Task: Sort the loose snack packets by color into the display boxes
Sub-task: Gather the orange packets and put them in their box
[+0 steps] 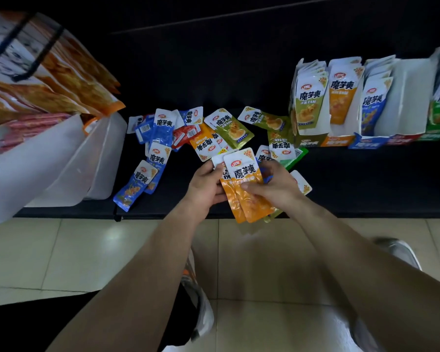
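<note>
Two orange packets (244,189) between left hand (205,185) and right hand (272,185)

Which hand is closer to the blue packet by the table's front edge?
Left. The left hand is just right of the blue packet, holding the orange packets. The right hand holds their other side, farther right.

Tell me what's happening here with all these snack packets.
A person is sorting. The left hand and right hand together hold a few orange foil snack packets above the near edge of the black shelf. More loose packets, blue, olive, red and orange, lie scattered just behind. To the right, open cardboard display boxes stand in a row, holding upright packets grouped by colour: olive, orange, blue, green.
</note>
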